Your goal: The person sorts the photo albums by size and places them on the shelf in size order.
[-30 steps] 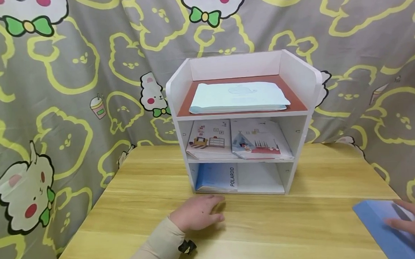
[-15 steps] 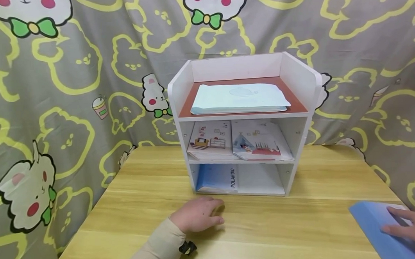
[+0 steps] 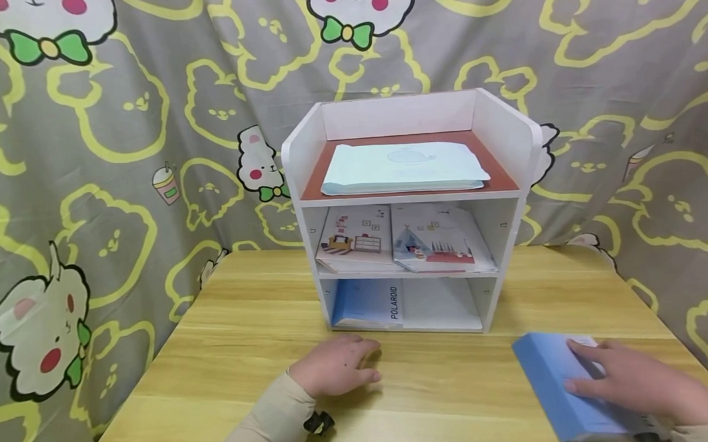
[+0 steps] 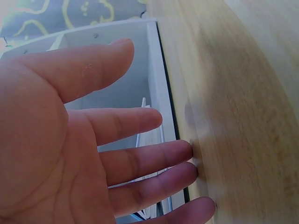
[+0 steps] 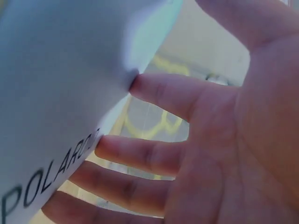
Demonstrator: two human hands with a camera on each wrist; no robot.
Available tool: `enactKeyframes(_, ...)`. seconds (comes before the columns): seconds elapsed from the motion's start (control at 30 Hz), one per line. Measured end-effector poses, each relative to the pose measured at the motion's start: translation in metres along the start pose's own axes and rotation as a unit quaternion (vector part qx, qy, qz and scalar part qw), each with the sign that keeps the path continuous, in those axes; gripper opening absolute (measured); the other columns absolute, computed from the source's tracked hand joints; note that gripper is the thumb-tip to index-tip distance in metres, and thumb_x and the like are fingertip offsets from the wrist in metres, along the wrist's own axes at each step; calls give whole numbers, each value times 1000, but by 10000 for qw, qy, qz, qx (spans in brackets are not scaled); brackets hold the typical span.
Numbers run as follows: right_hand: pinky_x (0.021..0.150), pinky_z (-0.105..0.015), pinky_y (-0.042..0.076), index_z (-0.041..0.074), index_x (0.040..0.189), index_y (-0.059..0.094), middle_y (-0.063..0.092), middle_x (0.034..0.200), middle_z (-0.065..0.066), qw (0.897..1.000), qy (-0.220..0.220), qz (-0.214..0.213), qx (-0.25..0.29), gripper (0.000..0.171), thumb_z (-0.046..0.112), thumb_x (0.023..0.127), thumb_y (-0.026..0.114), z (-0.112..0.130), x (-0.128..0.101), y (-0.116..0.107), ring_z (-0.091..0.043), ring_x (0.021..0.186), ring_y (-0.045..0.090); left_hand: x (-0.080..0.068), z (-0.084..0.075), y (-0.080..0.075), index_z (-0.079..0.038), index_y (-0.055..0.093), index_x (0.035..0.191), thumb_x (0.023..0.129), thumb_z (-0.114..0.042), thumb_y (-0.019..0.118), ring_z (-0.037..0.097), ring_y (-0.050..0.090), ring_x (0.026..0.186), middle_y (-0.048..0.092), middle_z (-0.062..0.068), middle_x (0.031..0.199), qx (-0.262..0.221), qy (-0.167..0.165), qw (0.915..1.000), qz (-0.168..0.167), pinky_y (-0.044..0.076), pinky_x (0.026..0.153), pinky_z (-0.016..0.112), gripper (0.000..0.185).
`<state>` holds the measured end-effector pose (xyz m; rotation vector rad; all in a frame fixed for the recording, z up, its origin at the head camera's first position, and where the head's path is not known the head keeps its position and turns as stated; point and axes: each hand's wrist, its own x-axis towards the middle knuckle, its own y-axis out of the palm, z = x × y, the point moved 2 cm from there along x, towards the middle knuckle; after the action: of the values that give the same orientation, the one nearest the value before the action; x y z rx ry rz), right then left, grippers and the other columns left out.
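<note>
At the right of the head view, my right hand (image 3: pixel 626 377) holds a thick blue book (image 3: pixel 557 384), its darker blue side facing left. Close up in the right wrist view, fingertips meet the edge of the book's pale cover (image 5: pixel 70 79), lettered POLAROID. In front of the small white shelf (image 3: pixel 409 198), my left hand (image 3: pixel 336 365) rests on the wooden table with nothing in it, fingers loosely spread. A similar blue book (image 3: pixel 364 304) marked POLAROID lies in the left half of the lowest compartment; its right half shows bare white board.
Two illustrated books, one with a room scene (image 3: pixel 355 241) and one with a tent (image 3: pixel 442 240), fill the middle shelf. A pale blue book with a whale (image 3: pixel 408 166) lies on top. A patterned grey curtain (image 3: pixel 122 160) surrounds the table (image 3: pixel 232 307).
My right hand has brought the blue book leftward over the table, so more of both shows now. The left hand has stayed in place before the shelf.
</note>
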<state>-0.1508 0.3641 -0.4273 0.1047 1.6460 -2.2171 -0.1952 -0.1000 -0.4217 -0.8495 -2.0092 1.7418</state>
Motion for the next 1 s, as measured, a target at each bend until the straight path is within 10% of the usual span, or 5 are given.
enactKeyframes(0.4,69,-44,52,6,146,54,56,114,-23,9967,-583,-399,-404,97,74,79,68,93,24,20,-20,81,55,-1,-4,0,-14,54,146,97,-54,59,28,52,133,59,8,141,29,-142,9998,111,39,112,44,64)
enactKeyframes(0.8,62,-43,50,5,146,54,55,109,-27,9881,-936,-1093,-540,98,78,81,61,151,43,41,-21,72,50,-1,-10,0,-16,56,145,95,-58,60,30,53,130,59,9,141,204,-318,9992,143,42,109,48,65)
enactKeyframes(1.0,82,-57,55,1,143,56,55,125,-32,9880,-1063,-1011,-482,92,74,85,61,160,41,41,-37,95,64,-1,-18,1,-17,56,144,93,-60,61,31,54,129,58,9,142,358,-302,9987,208,42,109,47,67)
